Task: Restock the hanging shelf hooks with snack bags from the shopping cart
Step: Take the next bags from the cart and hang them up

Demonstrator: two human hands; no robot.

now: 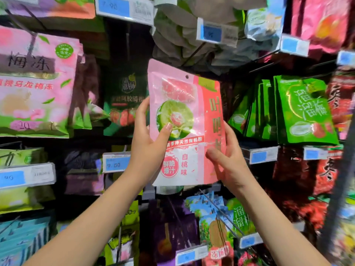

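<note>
Pink snack bag (184,121), held upright in front of the hook wall, between dark bags (124,100) on one side and green bags (305,110) on the other. My left hand (148,135) grips its left edge, thumb on the printed face and fingers behind. My right hand (228,156) pinches the lower right edge the same way. The punched hole (187,76) near the top is free and not yet on any hook. The hook meant for it is hidden behind the bag or lost in the dark gap, and I cannot tell which. As I judge it, I should keep the bag flat, level the hole with the hook tip, then push straight back. My low grip leaves the top seal free to fold, so I should move slowly. The cart is out of view.
</note>
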